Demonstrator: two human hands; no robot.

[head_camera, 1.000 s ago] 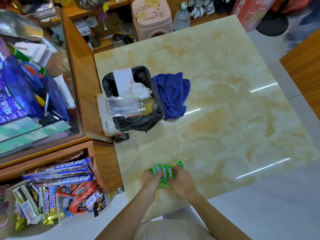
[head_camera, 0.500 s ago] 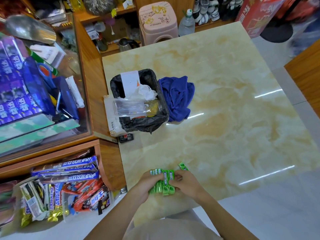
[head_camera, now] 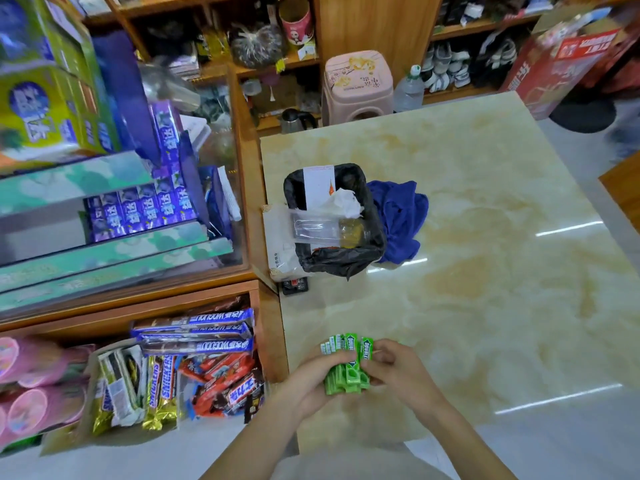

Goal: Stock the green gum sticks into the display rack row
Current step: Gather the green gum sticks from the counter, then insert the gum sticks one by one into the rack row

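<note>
A bundle of green gum sticks [head_camera: 348, 365] stands gathered above the near edge of the marble table [head_camera: 485, 271]. My left hand [head_camera: 311, 382] grips the bundle from the left and my right hand [head_camera: 398, 370] grips it from the right. The stepped display rack [head_camera: 104, 251] sits at the left behind glass. One of its rows holds purple gum packs [head_camera: 138, 213]; the row space left of them looks bare.
A black-lined bin [head_camera: 339, 220] full of rubbish stands on the table's left side, with a blue cloth [head_camera: 398, 216] beside it. Below the rack, an open shelf holds chocolate bars [head_camera: 194, 362]. A pink stool [head_camera: 356, 86] and a water bottle [head_camera: 408, 88] stand beyond the table.
The view has swung left and up, bringing the display rack into sight. The loose stick on the right has joined the bundle, which both hands now hold tighter and upright.
</note>
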